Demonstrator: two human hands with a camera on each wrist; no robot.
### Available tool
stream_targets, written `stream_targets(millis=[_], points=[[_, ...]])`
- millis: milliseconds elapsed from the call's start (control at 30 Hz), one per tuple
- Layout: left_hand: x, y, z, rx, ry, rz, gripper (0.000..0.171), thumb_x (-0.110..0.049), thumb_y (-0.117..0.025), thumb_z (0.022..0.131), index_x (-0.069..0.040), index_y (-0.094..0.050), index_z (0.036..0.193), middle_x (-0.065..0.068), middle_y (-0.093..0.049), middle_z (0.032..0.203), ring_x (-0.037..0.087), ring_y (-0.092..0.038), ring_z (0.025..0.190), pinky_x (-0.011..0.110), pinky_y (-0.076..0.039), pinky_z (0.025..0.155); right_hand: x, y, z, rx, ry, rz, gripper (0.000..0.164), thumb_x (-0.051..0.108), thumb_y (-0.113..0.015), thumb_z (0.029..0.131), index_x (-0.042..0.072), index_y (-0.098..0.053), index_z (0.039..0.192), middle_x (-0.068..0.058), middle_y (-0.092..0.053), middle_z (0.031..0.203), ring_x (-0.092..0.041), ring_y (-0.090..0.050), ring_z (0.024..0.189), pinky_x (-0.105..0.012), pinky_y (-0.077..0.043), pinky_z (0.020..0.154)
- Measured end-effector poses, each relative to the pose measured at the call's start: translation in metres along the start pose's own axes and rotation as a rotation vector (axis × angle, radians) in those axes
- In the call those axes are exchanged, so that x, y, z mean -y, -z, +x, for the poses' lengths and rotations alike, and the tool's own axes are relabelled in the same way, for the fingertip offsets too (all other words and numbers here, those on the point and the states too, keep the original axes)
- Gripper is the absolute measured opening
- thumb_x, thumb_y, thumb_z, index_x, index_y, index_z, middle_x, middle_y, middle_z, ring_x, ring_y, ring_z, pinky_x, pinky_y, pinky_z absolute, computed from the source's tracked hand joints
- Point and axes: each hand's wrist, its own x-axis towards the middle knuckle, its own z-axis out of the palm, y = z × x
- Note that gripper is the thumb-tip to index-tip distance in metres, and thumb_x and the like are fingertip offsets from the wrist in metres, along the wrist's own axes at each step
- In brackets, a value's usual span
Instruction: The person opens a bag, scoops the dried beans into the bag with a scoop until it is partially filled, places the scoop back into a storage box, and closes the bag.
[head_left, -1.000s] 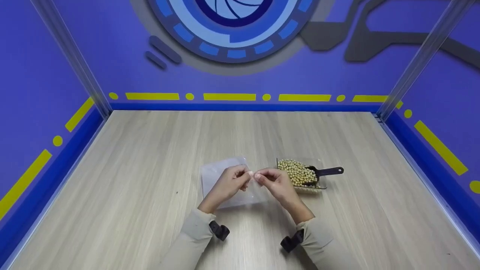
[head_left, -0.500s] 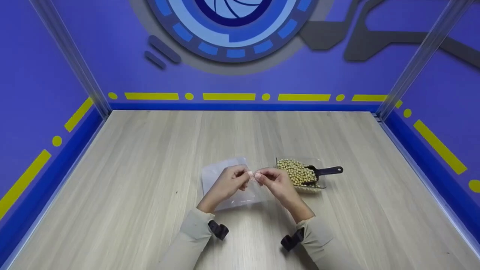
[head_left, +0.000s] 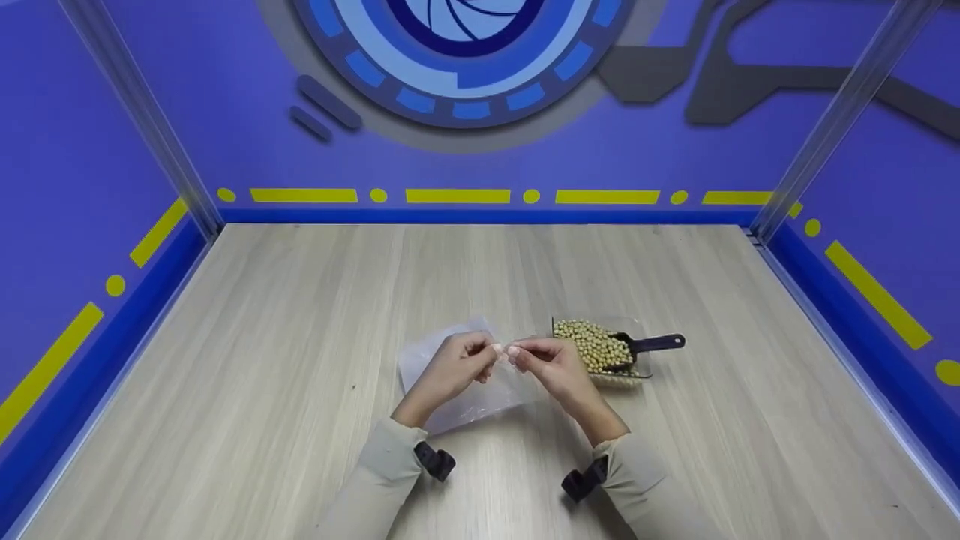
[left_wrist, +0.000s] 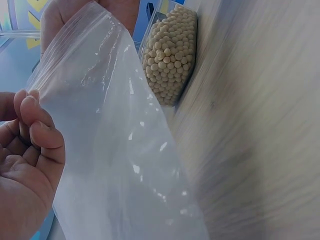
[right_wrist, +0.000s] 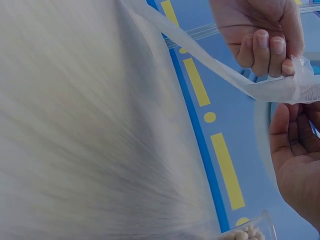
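A translucent zip-lock bag (head_left: 480, 401) hangs from both hands above the table, its zip strip along the top edge in the left wrist view. My left hand (head_left: 457, 367) pinches the bag's top edge between thumb and curled fingers. Close beside it, my right hand (head_left: 555, 367) pinches the same edge, the fingertips of the two hands almost meeting. The bag (left_wrist: 120, 130) looks flat, with shiny creases. In the right wrist view the bag (right_wrist: 225, 75) is seen edge-on, bunched near the fingers.
Right behind the right hand stands a clear box (head_left: 626, 382) of yellowish beans (head_left: 589, 341). A black scoop (head_left: 660, 343) lies in it, handle pointing right. Blue panels (head_left: 480, 172) wall the wooden table (head_left: 300, 337) at the back and sides.
The bag's lower part has swung slightly toward the person and to the left. Both hands stay nearly in place with their pinch on its edge; the box and scoop are unmoved.
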Motion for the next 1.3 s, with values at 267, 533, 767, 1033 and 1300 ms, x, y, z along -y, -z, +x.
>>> stream_targets(millis=[267, 533, 767, 1033, 1300], points=[[-0.002, 0.001, -0.002, 0.003, 0.026, 0.001, 0.022, -0.01, -0.054, 0.093, 0.006, -0.056, 0.078, -0.004, -0.05, 0.062, 0.007, -0.048, 0.057, 0.018, -0.045, 0.056, 0.0, -0.001, 0.0, -0.044, -0.022, -0.002, 0.018, 0.001, -0.067, 0.085, -0.014, -0.07, 0.095, 0.001, -0.064, 0.072, -0.006, -0.058, 0.066, -0.021, -0.049, 0.066], [-0.003, 0.001, -0.004, -0.005, 0.037, 0.004, 0.023, -0.01, -0.055, 0.094, 0.009, -0.058, 0.081, -0.003, -0.05, 0.062, 0.007, -0.048, 0.057, 0.018, -0.045, 0.056, 0.0, -0.001, 0.001, -0.071, -0.045, -0.007, 0.018, 0.0, -0.067, 0.084, -0.014, -0.07, 0.096, 0.001, -0.065, 0.072, -0.006, -0.058, 0.067, -0.019, -0.047, 0.065], [-0.026, 0.004, -0.013, 0.018, 0.032, 0.038, 0.024, -0.004, -0.052, 0.093, 0.015, -0.055, 0.079, -0.002, -0.05, 0.062, 0.009, -0.048, 0.058, 0.02, -0.045, 0.057, -0.001, 0.0, 0.003, -0.085, -0.045, -0.023, 0.018, 0.001, -0.069, 0.084, -0.012, -0.071, 0.096, -0.003, -0.066, 0.073, -0.007, -0.058, 0.067, -0.019, -0.047, 0.064], [-0.032, 0.006, -0.02, 0.036, -0.006, 0.053, 0.024, -0.002, -0.051, 0.093, 0.015, -0.053, 0.076, -0.001, -0.049, 0.06, 0.01, -0.047, 0.057, 0.02, -0.044, 0.055, 0.004, 0.001, 0.003, -0.08, -0.013, -0.064, 0.016, 0.002, -0.068, 0.085, -0.011, -0.072, 0.094, -0.01, -0.067, 0.076, -0.006, -0.057, 0.066, -0.019, -0.045, 0.062], [-0.003, 0.009, -0.012, 0.06, 0.001, 0.081, 0.026, -0.009, -0.054, 0.094, 0.01, -0.061, 0.079, -0.004, -0.049, 0.058, 0.009, -0.047, 0.054, 0.017, -0.038, 0.05, -0.001, 0.004, 0.008, -0.096, -0.01, -0.067, 0.016, 0.002, -0.068, 0.085, -0.01, -0.072, 0.095, -0.011, -0.069, 0.08, -0.006, -0.057, 0.067, -0.019, -0.046, 0.063]])
